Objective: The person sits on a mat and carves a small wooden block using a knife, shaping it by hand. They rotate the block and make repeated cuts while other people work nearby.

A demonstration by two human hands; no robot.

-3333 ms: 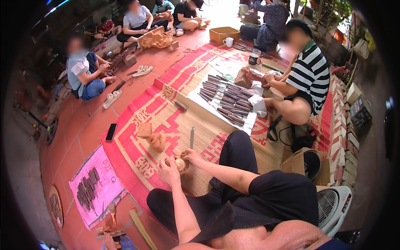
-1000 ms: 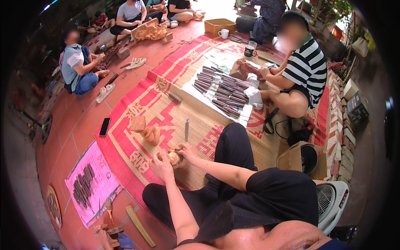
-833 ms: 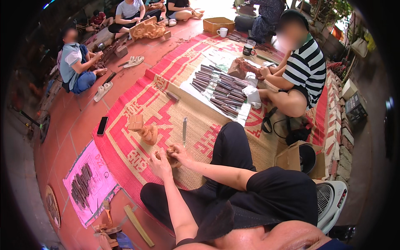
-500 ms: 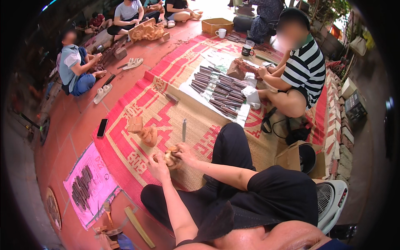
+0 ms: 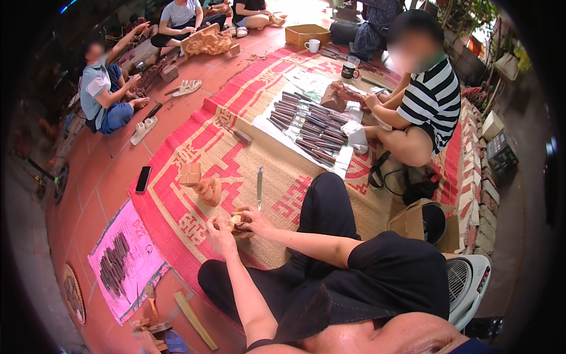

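I sit cross-legged on a red and tan woven mat (image 5: 194,147). Both my hands meet over a small pale wooden carving (image 5: 237,220) held just above the mat. My left hand (image 5: 219,232) grips its left side and my right hand (image 5: 253,219) closes over its right side. What my right fingers hold besides the wood is too small to tell. A long chisel (image 5: 259,186) lies on the mat just beyond my hands. A carved wooden figure (image 5: 210,190) and a wooden block (image 5: 190,174) sit to the left of it.
A row of several chisels (image 5: 309,127) lies on white paper ahead. A person in a striped shirt (image 5: 427,106) sits at the right carving. A phone (image 5: 143,179) lies on the tiles, a pink sheet with tools (image 5: 121,268) at left, a fan (image 5: 469,286) at right.
The view has shifted slightly. My hands have stayed together on the small carving, drifting a little down and left in the picture.
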